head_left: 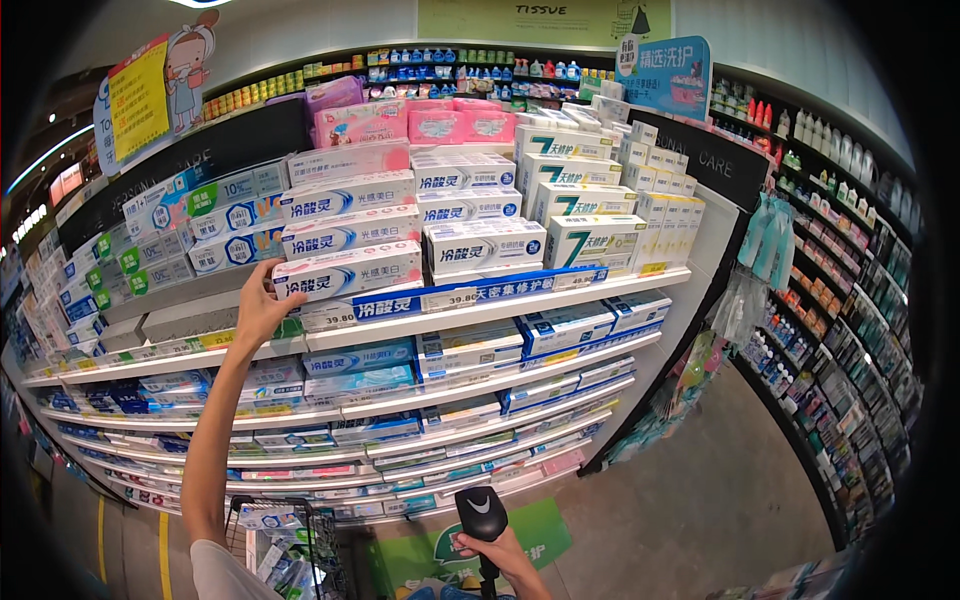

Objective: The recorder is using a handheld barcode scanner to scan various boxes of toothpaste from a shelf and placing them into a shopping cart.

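Note:
My left hand (262,302) reaches up to the top shelf, with its fingers and thumb around the left end of a white toothpaste box (350,270) with blue and pink print. That box lies at the shelf's front edge, in front of a stepped stack of like boxes (350,196). Low in the picture, my right hand (500,555) grips the handle of a black handheld scanner (482,512), its head pointing up. Right of the held box are more white toothpaste boxes (484,246) with blue print.
A black wire basket (285,505) with several packages stands below my left arm. Shelves (480,385) of toothpaste boxes run underneath, edged with price strips. Pink packs (437,124) sit behind the top stacks. Bagged goods (765,240) hang at the right end; bottle shelves (830,270) stand beyond.

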Demonstrator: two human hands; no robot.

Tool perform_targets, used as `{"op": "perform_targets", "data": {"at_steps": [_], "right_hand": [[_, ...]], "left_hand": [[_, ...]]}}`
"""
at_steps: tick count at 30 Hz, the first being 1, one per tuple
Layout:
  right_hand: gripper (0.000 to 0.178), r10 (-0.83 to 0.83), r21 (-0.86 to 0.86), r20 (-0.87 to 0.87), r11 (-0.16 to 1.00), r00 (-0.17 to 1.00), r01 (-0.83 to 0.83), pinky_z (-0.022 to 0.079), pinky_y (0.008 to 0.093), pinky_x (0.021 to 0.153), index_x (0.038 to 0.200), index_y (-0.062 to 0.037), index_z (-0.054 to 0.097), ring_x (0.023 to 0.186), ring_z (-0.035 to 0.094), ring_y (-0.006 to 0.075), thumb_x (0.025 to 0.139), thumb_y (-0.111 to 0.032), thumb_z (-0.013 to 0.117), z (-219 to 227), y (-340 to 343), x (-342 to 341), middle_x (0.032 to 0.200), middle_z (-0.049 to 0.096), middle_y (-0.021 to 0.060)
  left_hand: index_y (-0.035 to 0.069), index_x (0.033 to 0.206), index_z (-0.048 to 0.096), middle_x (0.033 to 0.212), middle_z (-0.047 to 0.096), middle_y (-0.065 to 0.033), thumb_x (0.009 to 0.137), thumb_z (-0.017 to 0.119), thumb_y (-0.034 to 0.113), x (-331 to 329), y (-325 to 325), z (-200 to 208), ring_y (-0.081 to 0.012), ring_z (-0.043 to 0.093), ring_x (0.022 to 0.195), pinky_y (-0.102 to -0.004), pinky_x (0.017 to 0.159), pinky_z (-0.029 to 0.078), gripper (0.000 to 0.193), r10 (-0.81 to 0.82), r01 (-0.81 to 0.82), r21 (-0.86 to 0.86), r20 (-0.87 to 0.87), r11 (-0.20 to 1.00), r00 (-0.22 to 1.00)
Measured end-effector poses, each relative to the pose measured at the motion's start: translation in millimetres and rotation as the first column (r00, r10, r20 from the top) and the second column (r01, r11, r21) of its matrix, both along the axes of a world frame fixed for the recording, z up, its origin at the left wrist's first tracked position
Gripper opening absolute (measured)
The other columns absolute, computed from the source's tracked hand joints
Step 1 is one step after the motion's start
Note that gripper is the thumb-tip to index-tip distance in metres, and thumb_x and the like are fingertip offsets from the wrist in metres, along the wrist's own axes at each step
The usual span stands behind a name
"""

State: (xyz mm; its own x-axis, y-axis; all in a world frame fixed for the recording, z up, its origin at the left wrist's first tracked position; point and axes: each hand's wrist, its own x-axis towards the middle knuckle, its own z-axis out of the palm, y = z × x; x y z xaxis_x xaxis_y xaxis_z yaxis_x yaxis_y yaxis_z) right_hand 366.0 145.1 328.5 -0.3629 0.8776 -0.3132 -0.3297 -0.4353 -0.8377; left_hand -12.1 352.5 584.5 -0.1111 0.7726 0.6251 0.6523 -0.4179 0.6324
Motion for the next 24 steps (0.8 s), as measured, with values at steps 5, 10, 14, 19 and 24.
{"op": "perform_targets", "data": {"at_steps": [5,10,14,19,24], "right_hand": [[0.034,0.012,-0.014,0.029,1.000,0.999,-0.012,0.054,0.0260,0.062,0.106,0.0062,0.059,0.082,0.067,0.0189,0.079,-0.009,0.073,2,2,0,0.090,0.066,0.0123],[0.033,0.035,-0.015,0.022,0.999,0.999,-0.035,0.054,0.0260,0.062,0.105,0.0065,0.059,0.082,0.067,0.0189,0.079,-0.008,0.072,5,5,-3,0.091,0.066,0.0123],[0.033,0.046,-0.011,0.026,0.999,0.999,-0.046,0.054,0.0261,0.062,0.105,0.0066,0.059,0.082,0.067,0.0190,0.079,-0.008,0.072,6,7,-5,0.091,0.066,0.0122],[0.032,0.043,0.000,0.011,0.999,0.999,-0.043,0.054,0.0262,0.063,0.105,0.0062,0.059,0.082,0.067,0.0189,0.079,-0.008,0.072,5,8,-5,0.091,0.066,0.0120],[0.032,0.044,-0.003,0.014,0.999,0.999,-0.044,0.054,0.0261,0.063,0.105,0.0056,0.060,0.082,0.066,0.0182,0.079,-0.008,0.072,5,8,-3,0.091,0.066,0.0115]], "left_hand": [[-0.001,0.106,0.051,0.089,0.061,-0.0082,0.069,0.077,0.012,0,-13,1,-0.0110,0.058,0.078,-0.0240,0.068,0.049,0.047,-0.019,0.018,-0.079,-0.004,0.997,1.000],[0.001,0.100,0.049,0.087,0.060,-0.0068,0.072,0.075,0.010,9,-20,-1,-0.0101,0.058,0.077,-0.0224,0.069,0.048,0.040,-0.116,0.119,-0.036,0.067,0.992,0.991],[0.001,0.101,0.048,0.090,0.061,-0.0085,0.072,0.074,0.006,6,-21,-5,-0.0114,0.060,0.083,-0.0236,0.073,0.049,0.039,-0.111,0.118,-0.083,0.090,0.990,0.990],[0.001,0.100,0.048,0.092,0.061,-0.0093,0.071,0.073,0.003,3,-22,-8,-0.0124,0.060,0.084,-0.0240,0.075,0.050,0.038,-0.181,0.185,-0.030,0.111,0.982,0.977],[0.001,0.101,0.048,0.093,0.061,-0.0094,0.072,0.072,0.002,7,-23,-1,-0.0126,0.059,0.087,-0.0244,0.077,0.049,0.038,-0.199,0.203,-0.027,0.110,0.979,0.974]]}}
